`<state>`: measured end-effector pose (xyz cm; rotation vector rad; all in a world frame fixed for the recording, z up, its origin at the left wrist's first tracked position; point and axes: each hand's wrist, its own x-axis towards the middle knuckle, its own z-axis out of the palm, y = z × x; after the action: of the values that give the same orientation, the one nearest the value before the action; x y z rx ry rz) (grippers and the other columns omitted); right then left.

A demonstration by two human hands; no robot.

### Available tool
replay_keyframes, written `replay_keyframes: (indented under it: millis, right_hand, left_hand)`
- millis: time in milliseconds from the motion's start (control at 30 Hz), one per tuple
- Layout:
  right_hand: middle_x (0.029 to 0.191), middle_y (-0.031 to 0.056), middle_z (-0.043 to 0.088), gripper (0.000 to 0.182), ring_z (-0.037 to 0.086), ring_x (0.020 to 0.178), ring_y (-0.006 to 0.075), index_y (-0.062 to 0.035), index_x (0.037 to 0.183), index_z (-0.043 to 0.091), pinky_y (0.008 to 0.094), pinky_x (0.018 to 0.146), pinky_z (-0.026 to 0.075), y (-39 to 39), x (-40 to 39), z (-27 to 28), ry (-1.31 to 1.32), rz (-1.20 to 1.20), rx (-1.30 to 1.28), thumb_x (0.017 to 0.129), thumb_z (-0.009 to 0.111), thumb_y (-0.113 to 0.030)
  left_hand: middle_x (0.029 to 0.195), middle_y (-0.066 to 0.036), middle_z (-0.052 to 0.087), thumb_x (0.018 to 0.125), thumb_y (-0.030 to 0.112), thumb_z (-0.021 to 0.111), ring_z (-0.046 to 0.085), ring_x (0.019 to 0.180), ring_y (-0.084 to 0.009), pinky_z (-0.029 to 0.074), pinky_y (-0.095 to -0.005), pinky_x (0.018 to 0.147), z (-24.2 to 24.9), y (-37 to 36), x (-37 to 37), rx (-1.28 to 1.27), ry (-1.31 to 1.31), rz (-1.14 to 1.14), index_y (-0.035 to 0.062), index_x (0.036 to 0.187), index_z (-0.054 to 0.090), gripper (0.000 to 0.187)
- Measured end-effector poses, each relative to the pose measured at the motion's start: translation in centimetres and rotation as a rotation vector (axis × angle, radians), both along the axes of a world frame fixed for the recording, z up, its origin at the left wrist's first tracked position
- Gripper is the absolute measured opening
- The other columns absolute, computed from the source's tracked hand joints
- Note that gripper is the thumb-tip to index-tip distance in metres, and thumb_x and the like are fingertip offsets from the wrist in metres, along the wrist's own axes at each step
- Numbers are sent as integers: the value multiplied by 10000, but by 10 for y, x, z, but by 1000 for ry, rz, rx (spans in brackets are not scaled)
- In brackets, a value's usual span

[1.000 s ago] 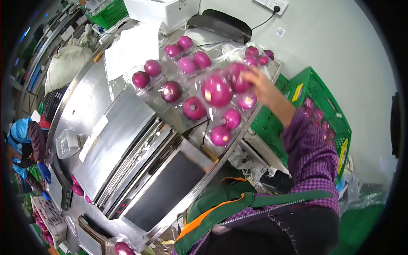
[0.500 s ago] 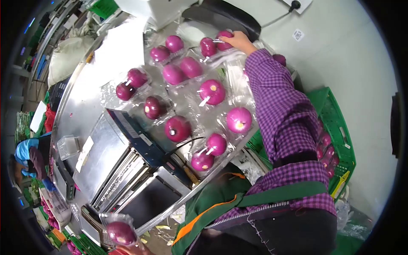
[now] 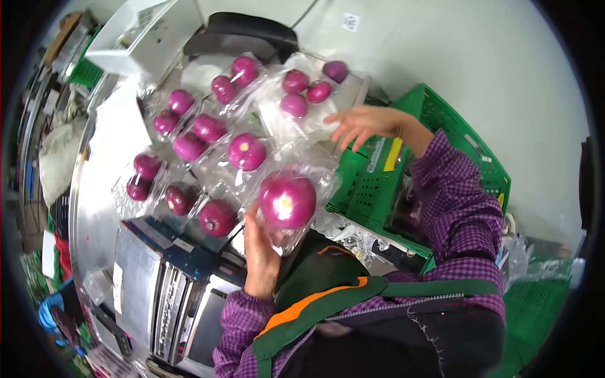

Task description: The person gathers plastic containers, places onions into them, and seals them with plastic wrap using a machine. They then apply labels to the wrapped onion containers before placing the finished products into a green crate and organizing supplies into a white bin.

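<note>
My left hand [image 3: 259,258] holds a bagged red onion [image 3: 287,200] in clear plastic, raised over the near edge of the metal table [image 3: 94,189]. My right hand [image 3: 368,126] is in the air with spread fingers and nothing in it, right of three loose onions [image 3: 294,106] lying on a stack of clear bags [image 3: 277,120]. A darker onion [image 3: 335,71] lies just behind them. Several wrapped onions, single and in pairs, are spread over the table, among them a single one [image 3: 247,152] and a pair [image 3: 199,137].
Green crates [image 3: 428,101] stand at the right below my right arm. A wrapping machine [image 3: 170,296] sits at the lower left. A white bin [image 3: 142,41] and a black curved tray [image 3: 242,34] are at the back. A person in blue [image 3: 53,312] is at far left.
My right hand has let go of the onion pair at the back and moved toward me. My left hand has come up from the lower left with its bagged onion. The view has shifted right.
</note>
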<state>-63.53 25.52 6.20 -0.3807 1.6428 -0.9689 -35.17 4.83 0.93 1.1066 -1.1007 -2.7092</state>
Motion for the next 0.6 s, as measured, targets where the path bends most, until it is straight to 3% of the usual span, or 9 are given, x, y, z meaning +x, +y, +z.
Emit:
replay_keyframes:
  millis: [100, 133, 233, 300, 367, 433, 467, 567, 600]
  right_hand:
    - [1289, 175, 503, 624, 552, 1113, 263, -53, 1411, 333, 370, 876, 508, 20, 22, -18, -132, 4, -8, 950, 460, -455]
    - [1289, 175, 503, 624, 552, 1113, 263, -53, 1411, 333, 370, 876, 508, 22, 25, -20, -129, -10, -10, 950, 460, -455]
    - [1351, 155, 452, 615, 495, 1191, 266, -49, 1415, 318, 401, 895, 497, 30, 24, -22, -79, -64, -62, 946, 501, -403]
    - [1363, 145, 442, 613, 462, 1229, 268, -37, 1411, 316, 443, 915, 481, 40, 2, -19, -122, -230, -67, 938, 536, -358]
    - [1389, 144, 415, 622, 428, 1264, 264, -25, 1411, 304, 481, 943, 455, 59, -24, -37, -80, -275, -21, 938, 536, -354]
    - [1426, 160, 362, 686, 398, 1290, 279, -16, 1440, 217, 496, 972, 431, 65, -38, -42, -109, -334, -51, 932, 553, -330]
    - [1451, 154, 323, 747, 396, 1287, 278, -19, 1462, 126, 504, 984, 417, 73, -45, -37, -81, -419, 17, 925, 572, -285]
    - [1459, 136, 304, 791, 393, 1286, 267, -25, 1471, 55, 509, 984, 416, 73, -66, -54, -104, -372, 88, 922, 580, -249]
    - [1439, 140, 342, 757, 403, 1283, 275, -18, 1460, 112, 528, 973, 418, 71, -69, -62, -81, -412, 99, 919, 582, -262]
  left_hand:
    - [1305, -73, 492, 949, 508, 437, 507, 1147, -192, 430, -339, 925, -18, 18, -38, 40, 83, -120, 79, 1379, 361, 612]
    - [1319, -85, 474, 958, 437, 470, 455, 1218, -210, 398, -388, 998, -23, 23, -50, 88, 182, -126, 59, 1384, 345, 583]
    - [1363, -88, 432, 960, 369, 501, 441, 1236, -211, 383, -405, 1026, -20, 35, -84, 170, 212, -122, 56, 1403, 315, 574]
    - [1400, -116, 386, 944, 330, 548, 424, 1254, -241, 376, -406, 1032, -7, 36, -105, 180, 218, -137, 52, 1431, 270, 626]
    - [1431, -159, 335, 945, 344, 537, 378, 1293, -274, 367, -412, 1038, 7, 28, -117, -148, 125, -375, 18, 1454, 173, 706]
    - [1421, -190, 349, 934, 267, 565, 393, 1282, -293, 389, -423, 1018, 12, 5, -108, -198, 152, -358, 25, 1465, 151, 715]
    - [1403, -195, 378, 929, 259, 572, 426, 1256, -292, 400, -416, 1006, 23, -10, -99, -234, 153, -374, 28, 1456, 190, 690]
    - [1312, -189, 492, 921, 233, 582, 541, 1141, -280, 450, -394, 952, 34, -72, -52, -265, 86, -360, 29, 1400, 339, 575]
    - [1240, -161, 558, 932, 220, 562, 584, 1079, -254, 478, -367, 912, 41, -91, -34, -338, 20, -298, 28, 1352, 409, 487]
